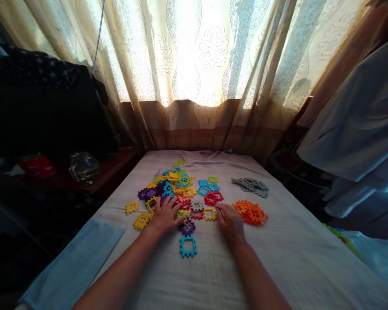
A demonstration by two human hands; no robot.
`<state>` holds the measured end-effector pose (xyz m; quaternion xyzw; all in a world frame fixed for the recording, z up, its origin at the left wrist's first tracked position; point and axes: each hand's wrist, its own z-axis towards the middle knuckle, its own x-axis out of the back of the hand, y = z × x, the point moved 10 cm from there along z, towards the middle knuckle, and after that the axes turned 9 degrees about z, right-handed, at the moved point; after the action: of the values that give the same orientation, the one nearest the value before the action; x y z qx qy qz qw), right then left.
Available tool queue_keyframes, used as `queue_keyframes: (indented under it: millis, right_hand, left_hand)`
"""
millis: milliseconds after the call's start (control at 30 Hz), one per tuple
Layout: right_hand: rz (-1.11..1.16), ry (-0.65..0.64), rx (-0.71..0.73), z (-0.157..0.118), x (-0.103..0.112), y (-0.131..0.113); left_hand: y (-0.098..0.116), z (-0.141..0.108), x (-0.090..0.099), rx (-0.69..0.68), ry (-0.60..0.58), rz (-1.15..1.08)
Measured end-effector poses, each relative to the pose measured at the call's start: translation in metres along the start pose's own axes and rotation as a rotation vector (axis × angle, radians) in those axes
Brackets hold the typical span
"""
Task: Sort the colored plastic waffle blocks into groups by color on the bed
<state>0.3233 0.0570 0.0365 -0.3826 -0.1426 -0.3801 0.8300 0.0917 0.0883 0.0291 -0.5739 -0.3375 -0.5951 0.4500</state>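
Note:
Spread fingers of my left hand (pixel 164 215) lie over a mixed heap of plastic interlocking squares with notched edges. Beside its thumb are a lime green square (pixel 183 213) and a purple square (pixel 188 227). My right hand (pixel 230 221) is closed, its thumb and fingertips at the right edge of a yellow square frame (pixel 209 214); its other fingers are curled. Left of that frame sit a grey square (pixel 197 206) and a red frame (pixel 196 214). A blue square frame (pixel 188 246) lies alone nearest me.
Orange pieces (pixel 250 212) lie right of my right hand, with grey pieces (pixel 250 186) behind them. Red pieces (pixel 213 198) and blue pieces (pixel 208 187) lie ahead. A blue cloth (pixel 77 262) covers the left edge. A glass pot (pixel 83 165) stands on the side table.

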Motion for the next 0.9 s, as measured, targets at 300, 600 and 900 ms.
queue_keyframes:
  millis: [300, 600, 900]
  right_hand:
    - [0.033, -0.094, -0.083, -0.004, -0.008, 0.002]
    - [0.060, -0.099, -0.096, -0.006, -0.009, 0.003]
    - [0.051, -0.099, -0.128, -0.007, -0.011, 0.007]
  left_hand:
    - [-0.072, -0.030, 0.009, 0.205, -0.035, 0.096]
    - [-0.077, -0.025, 0.012, 0.285, -0.025, 0.140]
    - [-0.084, -0.021, 0.012, 0.346, -0.028, 0.103]
